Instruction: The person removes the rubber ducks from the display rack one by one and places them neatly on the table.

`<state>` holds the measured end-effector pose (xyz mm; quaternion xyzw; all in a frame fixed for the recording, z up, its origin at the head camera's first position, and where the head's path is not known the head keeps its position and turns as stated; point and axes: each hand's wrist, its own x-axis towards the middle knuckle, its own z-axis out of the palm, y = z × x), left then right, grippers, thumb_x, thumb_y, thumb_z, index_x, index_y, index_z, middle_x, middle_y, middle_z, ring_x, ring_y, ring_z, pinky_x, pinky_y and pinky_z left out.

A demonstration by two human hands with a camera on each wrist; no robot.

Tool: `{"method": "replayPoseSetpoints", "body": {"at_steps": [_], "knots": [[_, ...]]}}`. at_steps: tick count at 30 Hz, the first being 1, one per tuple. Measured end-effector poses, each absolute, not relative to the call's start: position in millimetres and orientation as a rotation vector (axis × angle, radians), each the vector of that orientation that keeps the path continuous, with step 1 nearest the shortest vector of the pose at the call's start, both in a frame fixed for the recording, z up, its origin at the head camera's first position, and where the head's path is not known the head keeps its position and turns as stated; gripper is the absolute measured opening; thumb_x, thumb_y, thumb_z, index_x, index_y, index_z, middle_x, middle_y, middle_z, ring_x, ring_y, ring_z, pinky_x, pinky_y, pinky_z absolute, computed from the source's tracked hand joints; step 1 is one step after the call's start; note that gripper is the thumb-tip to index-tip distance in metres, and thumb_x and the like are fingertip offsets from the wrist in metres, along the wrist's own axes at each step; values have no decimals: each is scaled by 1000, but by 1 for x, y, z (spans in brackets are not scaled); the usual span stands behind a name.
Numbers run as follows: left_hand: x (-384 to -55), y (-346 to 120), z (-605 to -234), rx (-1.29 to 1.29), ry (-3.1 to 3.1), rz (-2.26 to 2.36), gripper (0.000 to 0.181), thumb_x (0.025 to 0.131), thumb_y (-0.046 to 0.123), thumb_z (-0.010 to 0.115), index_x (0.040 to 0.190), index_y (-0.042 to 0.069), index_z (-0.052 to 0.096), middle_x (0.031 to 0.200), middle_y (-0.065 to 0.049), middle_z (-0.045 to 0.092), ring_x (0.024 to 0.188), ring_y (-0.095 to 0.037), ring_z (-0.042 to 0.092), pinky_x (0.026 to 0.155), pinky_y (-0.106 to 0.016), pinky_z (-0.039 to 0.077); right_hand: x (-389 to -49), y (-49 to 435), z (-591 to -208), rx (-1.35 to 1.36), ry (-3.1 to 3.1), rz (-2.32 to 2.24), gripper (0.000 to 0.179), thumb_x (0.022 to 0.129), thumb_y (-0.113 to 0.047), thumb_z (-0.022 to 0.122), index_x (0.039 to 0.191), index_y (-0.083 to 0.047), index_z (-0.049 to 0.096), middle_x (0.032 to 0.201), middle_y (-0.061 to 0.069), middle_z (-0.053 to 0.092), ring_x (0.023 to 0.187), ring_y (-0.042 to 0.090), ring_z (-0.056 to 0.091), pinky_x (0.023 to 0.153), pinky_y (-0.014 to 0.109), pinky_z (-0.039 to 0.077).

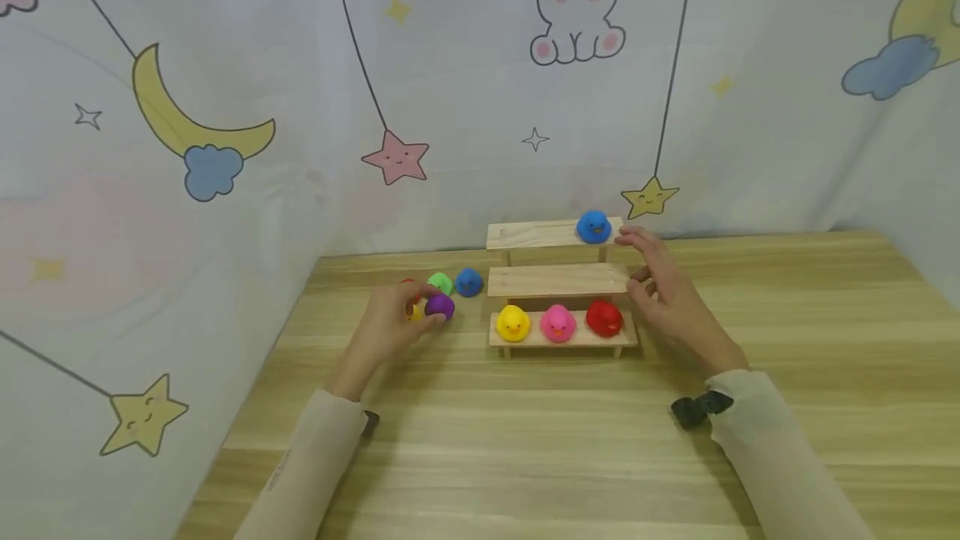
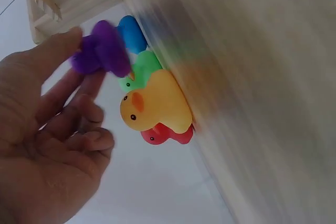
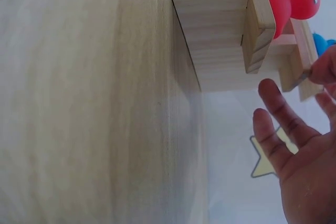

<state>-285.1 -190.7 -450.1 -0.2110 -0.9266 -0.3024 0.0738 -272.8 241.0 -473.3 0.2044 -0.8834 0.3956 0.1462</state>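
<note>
My left hand [image 1: 386, 323] pinches a purple toy duck [image 2: 102, 51] between thumb and fingers, lifted off the table. Just beyond it sit a blue duck [image 1: 468, 282], a green duck [image 2: 144, 69], an orange-yellow duck [image 2: 163, 103] and a red duck [image 2: 168, 134]. A three-step wooden stand [image 1: 551, 280] bears a blue duck [image 1: 594, 227] at the top right. On its bottom step are a yellow duck [image 1: 513, 323], a pink duck [image 1: 558, 323] and a red duck [image 1: 604, 319]. Against the stand's right end, my right hand [image 1: 671, 298] rests with fingers spread, thumb touching the middle step.
The wooden table [image 1: 570, 457] reaches back to a white curtain [image 1: 465, 90] printed with stars, moons and a rabbit. A dark wrist strap [image 1: 701, 409] shows at my right sleeve [image 1: 772, 448].
</note>
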Motion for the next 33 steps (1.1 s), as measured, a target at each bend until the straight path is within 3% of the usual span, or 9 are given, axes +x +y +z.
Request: {"method": "replayPoseSetpoints", "body": {"at_steps": [4,11,19,28,33], "knots": [[-289,-194,-456,-650,-2857,-820,32,91,13,86,119,1,77,113,-14,80,92,-29,67,79,-33,53,-272,240,-474,591,-2528,1136,68,100,2,54,163,-18,39,176,6,29,97,25,68,81,18,55],[-292,-196,-455,-651,-2906,-802,34,88,11,88,119,2,77,114,-15,79,101,-33,69,82,-37,56,-270,239,-475,575,-2553,1146,69,100,3,54,164,-20,37,176,7,29,101,26,67,84,19,55],[-292,-190,-450,-693,-2875,-863,39,89,15,88,124,3,75,118,-13,79,92,-29,62,79,-32,49,-271,239,-471,577,-2545,1164,69,100,3,53,163,-21,38,177,6,28,101,25,67,85,20,56],[-300,-146,-418,-809,-2698,-964,46,95,23,84,137,9,69,132,-11,76,100,-36,65,80,-35,50,-271,241,-472,544,-2566,1172,69,100,2,53,163,-22,38,177,3,27,103,26,66,85,21,56],[-310,-115,-399,-919,-2590,-965,48,94,18,85,138,8,68,133,-11,76,105,-34,68,89,-43,57,-271,240,-472,559,-2562,1168,69,100,2,53,163,-21,38,177,5,28,103,26,66,84,20,56]]}}
